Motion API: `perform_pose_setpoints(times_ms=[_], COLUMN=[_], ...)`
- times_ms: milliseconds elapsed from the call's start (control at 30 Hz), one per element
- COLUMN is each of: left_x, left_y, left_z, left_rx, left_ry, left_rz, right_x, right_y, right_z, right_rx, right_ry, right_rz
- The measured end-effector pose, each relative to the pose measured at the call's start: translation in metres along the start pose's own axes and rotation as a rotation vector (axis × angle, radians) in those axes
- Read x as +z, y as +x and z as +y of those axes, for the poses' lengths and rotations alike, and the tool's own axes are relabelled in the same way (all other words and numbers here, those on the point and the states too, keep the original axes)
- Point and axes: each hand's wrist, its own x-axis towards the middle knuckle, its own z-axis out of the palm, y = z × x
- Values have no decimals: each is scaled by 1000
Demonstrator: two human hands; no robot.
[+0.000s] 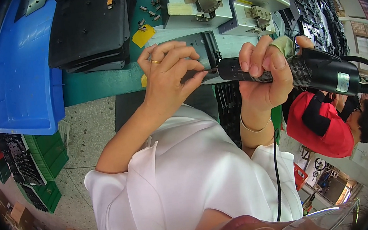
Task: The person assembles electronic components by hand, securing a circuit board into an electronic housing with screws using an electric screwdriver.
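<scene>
A black electric screwdriver [324,71] lies nearly level in my right hand [266,76], its bit end toward the left. The fingers of that hand are wrapped round its body, and a cable leaves its rear end. My left hand [168,73], with a ring on one finger, has thumb and forefinger pinched together right at the tip of the bit. Whatever sits between those fingertips is too small to make out. Just beyond both hands a dark flat panel [205,44] rests on the green table [85,87], partly hidden by my left fingers.
A blue bin [24,65] stands at the left beside stacked black panels [85,26]. Small metal parts [150,13] lie near a yellow tag [143,36]. Two grey machines [198,0] stand at the back. At the right sits a person in a red vest [319,124].
</scene>
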Motion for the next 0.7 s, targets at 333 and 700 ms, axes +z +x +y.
perform_pose_setpoints(times_ms=[333,700], left_x=[0,1], left_y=[-1,-2], left_z=[2,1], left_rx=[9,-85], left_ry=[2,-24], left_rz=[-20,-36], right_x=[5,2], right_y=[0,-1], right_z=[-2,7], right_rx=[-9,36], right_ry=[-64,-26], right_rz=[-41,51])
